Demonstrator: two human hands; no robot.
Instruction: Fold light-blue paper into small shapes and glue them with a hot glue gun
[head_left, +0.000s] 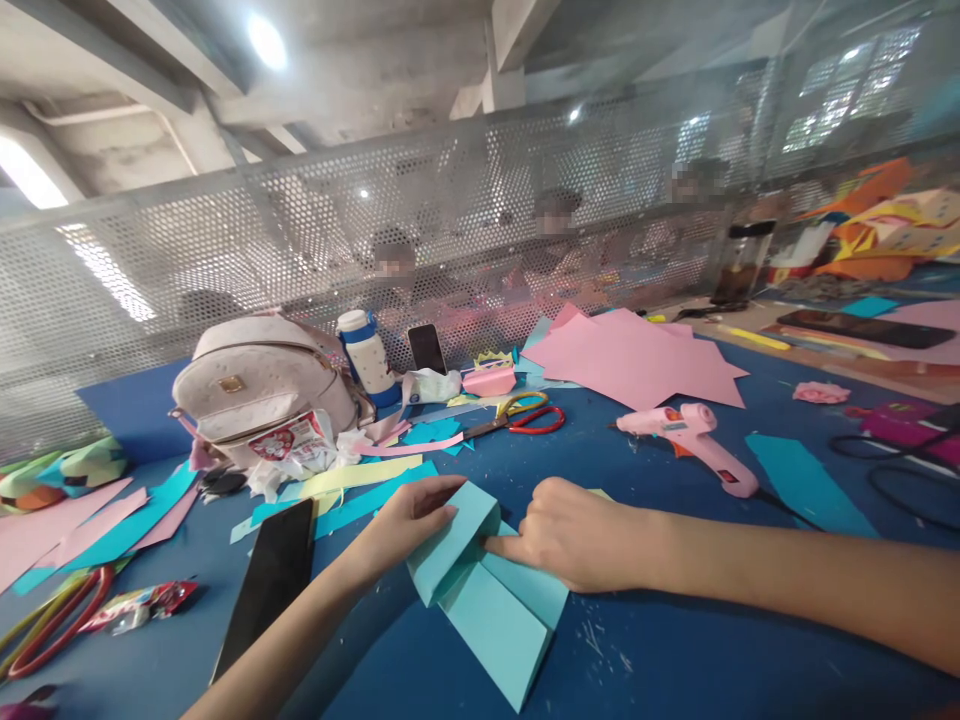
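A folded light-turquoise sheet of paper (491,625) lies near the front of the blue table, its upper part standing up in creased flaps. My left hand (421,515) grips the upper left flap, thumb on the near side and fingers behind it. On the right, my right hand (574,535) is closed against the paper, with the index finger poking into the fold and the other fingers curled. The undersides of those curled fingers are hidden. A black phone (270,575) lies beside my left forearm.
Beyond my hands are scissors (517,415) and paper strips (360,475). A pink glue gun (697,440) with a cord lies to the right. Pink sheets (637,360), a backpack (262,385) and a bottle (367,355) stand before a perforated metal screen (450,190); people sit behind it.
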